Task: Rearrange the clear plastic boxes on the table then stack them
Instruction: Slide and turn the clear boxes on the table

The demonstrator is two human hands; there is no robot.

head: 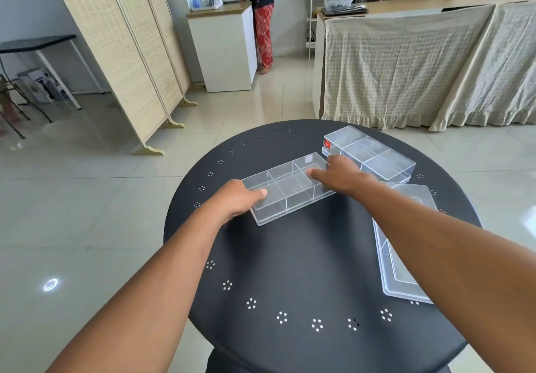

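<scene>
Rearranging underway: left hand (236, 201) and right hand (342, 175) pinch the divided clear box (287, 188) at table (290, 256) centre; next, lift it toward the two-o'clock box (371, 155).

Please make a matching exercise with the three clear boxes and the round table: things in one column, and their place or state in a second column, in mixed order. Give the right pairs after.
Things
1. centre box
2. far box
3. near box
4. table

Place or state
A. black, with small clusters of holes
B. at the right edge, partly under the right forearm
C. held at both ends by the left hand and right hand
D. bears a red sticker on its end

Pairs: 1-C, 2-D, 3-B, 4-A
</scene>
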